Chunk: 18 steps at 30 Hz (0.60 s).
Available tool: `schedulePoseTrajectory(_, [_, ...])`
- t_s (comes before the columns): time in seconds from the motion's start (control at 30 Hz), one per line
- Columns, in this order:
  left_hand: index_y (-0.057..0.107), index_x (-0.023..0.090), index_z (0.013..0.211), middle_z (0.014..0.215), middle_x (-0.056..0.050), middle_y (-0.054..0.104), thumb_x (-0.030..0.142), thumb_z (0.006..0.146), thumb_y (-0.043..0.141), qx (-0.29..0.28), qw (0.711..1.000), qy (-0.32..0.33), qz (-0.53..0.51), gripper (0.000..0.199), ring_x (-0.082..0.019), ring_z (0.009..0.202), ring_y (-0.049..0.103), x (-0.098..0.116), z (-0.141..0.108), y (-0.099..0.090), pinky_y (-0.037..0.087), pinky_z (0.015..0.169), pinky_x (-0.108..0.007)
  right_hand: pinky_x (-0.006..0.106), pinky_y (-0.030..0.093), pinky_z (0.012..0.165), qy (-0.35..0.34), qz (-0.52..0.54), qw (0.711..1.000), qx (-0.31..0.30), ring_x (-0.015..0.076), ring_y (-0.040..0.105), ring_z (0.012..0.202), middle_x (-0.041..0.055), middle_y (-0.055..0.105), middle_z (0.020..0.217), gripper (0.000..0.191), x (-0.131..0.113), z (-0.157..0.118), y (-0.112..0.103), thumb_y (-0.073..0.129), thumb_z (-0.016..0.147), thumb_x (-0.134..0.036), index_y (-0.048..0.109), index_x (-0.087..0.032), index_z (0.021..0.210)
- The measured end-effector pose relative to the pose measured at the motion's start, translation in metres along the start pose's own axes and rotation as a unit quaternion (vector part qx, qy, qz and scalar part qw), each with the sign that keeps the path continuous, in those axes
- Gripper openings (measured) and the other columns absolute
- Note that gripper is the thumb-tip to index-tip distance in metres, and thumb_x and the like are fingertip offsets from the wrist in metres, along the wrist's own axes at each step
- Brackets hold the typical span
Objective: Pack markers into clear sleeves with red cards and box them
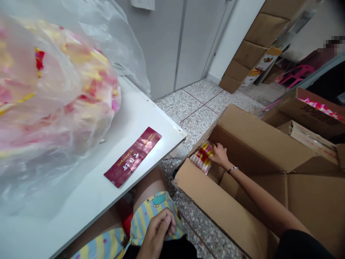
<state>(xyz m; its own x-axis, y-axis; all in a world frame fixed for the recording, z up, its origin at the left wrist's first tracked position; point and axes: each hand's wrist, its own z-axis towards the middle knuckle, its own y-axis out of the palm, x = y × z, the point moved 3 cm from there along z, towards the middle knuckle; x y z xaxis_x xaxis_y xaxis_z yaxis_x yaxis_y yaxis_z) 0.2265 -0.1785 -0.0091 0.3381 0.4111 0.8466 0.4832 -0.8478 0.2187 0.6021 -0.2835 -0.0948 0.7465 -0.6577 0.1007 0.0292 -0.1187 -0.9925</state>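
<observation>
Right fingers (pixel 215 148) grasp a red-and-yellow wrapped pack (pixel 201 157) in the left corner of a cardboard box (pixel 223 212) at centre right; left fingers (pixel 165 222) lie released on striped shorts (pixel 144 216) at lower centre

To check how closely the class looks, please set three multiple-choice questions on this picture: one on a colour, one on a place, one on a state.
1. What colour is the flat packet lying on the white table?
A) green
B) dark red
C) pale blue

2. Where is the right hand?
A) on the table
B) inside the cardboard box
C) under the table

3. What is the left hand doing?
A) gripping the packet
B) reaching into the box
C) resting on the striped shorts

Answers:
1. B, the packet printed SHUANGXI is dark red.
2. B, its fingers touch a red-and-yellow pack in the box's corner.
3. C, it lies in the lap, away from the box.
</observation>
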Motion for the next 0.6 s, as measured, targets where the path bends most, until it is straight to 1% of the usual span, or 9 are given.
schedulePoseTrajectory(0.07, [0.054, 0.017, 0.067, 0.061, -0.001, 0.050, 0.066, 0.079, 0.049, 0.021, 1.000, 0.004, -0.002, 0.050, -0.014, 0.058, 0.045, 0.000, -0.002, -0.006, 0.036, 0.056, -0.024, 0.037, 0.033, 0.078, -0.026, 0.001, 0.999, 0.027, 0.0311, 0.043, 0.102, 0.0175, 0.047, 0.119, 0.067, -0.009, -0.008, -0.005, 0.057, 0.074, -0.044, 0.042, -0.013, 0.132])
schedulePoseTrajectory(0.13, [0.054, 0.017, 0.067, 0.060, 0.000, 0.050, 0.067, 0.077, 0.051, 0.039, 0.999, 0.004, -0.003, 0.051, -0.014, 0.057, 0.044, -0.001, -0.003, -0.012, 0.035, 0.055, -0.024, 0.038, 0.032, 0.080, -0.067, -0.001, 0.997, 0.043, 0.0314, 0.043, 0.102, 0.0174, 0.049, 0.116, 0.063, -0.023, -0.019, -0.006, 0.057, 0.074, -0.044, 0.046, -0.013, 0.128])
schedulePoseTrajectory(0.2, [0.053, 0.017, 0.066, 0.059, 0.000, 0.049, 0.068, 0.075, 0.052, 0.054, 0.999, -0.001, -0.006, 0.051, -0.013, 0.056, 0.043, -0.002, -0.006, -0.018, 0.035, 0.054, -0.023, 0.039, 0.032, 0.082, -0.108, -0.002, 0.994, 0.035, 0.0315, 0.044, 0.103, 0.0177, 0.050, 0.115, 0.060, -0.037, -0.031, -0.001, 0.056, 0.077, -0.045, 0.048, -0.012, 0.126])
schedulePoseTrajectory(0.3, [0.052, 0.018, 0.066, 0.059, 0.001, 0.047, 0.068, 0.074, 0.054, 0.072, 0.997, -0.007, -0.007, 0.051, -0.012, 0.055, 0.041, -0.006, -0.009, -0.027, 0.034, 0.053, -0.022, 0.040, 0.034, 0.085, -0.145, -0.006, 0.989, 0.002, 0.0317, 0.044, 0.107, 0.0194, 0.049, 0.123, 0.056, -0.053, -0.041, 0.014, 0.054, 0.082, -0.042, 0.046, -0.012, 0.128])
schedulePoseTrajectory(0.37, [0.052, 0.018, 0.066, 0.059, 0.001, 0.046, 0.068, 0.075, 0.053, 0.083, 0.997, 0.000, 0.001, 0.051, -0.012, 0.056, 0.041, -0.008, -0.012, -0.031, 0.034, 0.053, -0.022, 0.040, 0.035, 0.085, -0.148, -0.013, 0.989, -0.014, 0.0318, 0.045, 0.108, 0.0201, 0.048, 0.126, 0.048, -0.058, -0.041, 0.023, 0.053, 0.084, -0.036, 0.048, -0.012, 0.126])
schedulePoseTrajectory(0.47, [0.051, 0.018, 0.066, 0.060, 0.001, 0.047, 0.067, 0.076, 0.051, 0.097, 0.995, 0.011, 0.015, 0.051, -0.012, 0.057, 0.041, -0.014, -0.016, -0.037, 0.034, 0.054, -0.022, 0.041, 0.037, 0.084, -0.140, -0.012, 0.990, -0.017, 0.0317, 0.047, 0.104, 0.0208, 0.053, 0.118, 0.035, -0.060, -0.034, 0.030, 0.052, 0.086, -0.030, 0.054, -0.011, 0.116])
schedulePoseTrajectory(0.53, [0.051, 0.018, 0.066, 0.060, 0.001, 0.047, 0.067, 0.076, 0.052, 0.104, 0.994, 0.013, 0.019, 0.050, -0.013, 0.057, 0.042, -0.018, -0.018, -0.039, 0.035, 0.054, -0.023, 0.041, 0.039, 0.082, -0.133, -0.002, 0.991, -0.014, 0.0309, 0.049, 0.100, 0.0202, 0.056, 0.111, 0.031, -0.061, -0.030, 0.031, 0.052, 0.086, -0.030, 0.056, -0.011, 0.111])
schedulePoseTrajectory(0.6, [0.051, 0.018, 0.066, 0.060, 0.001, 0.048, 0.066, 0.075, 0.054, 0.110, 0.994, 0.016, 0.016, 0.049, -0.013, 0.057, 0.043, -0.022, -0.018, -0.040, 0.035, 0.054, -0.023, 0.039, 0.041, 0.081, -0.125, 0.012, 0.992, -0.008, 0.0293, 0.052, 0.097, 0.0187, 0.058, 0.108, 0.031, -0.062, -0.029, 0.031, 0.055, 0.084, -0.031, 0.057, -0.013, 0.110])
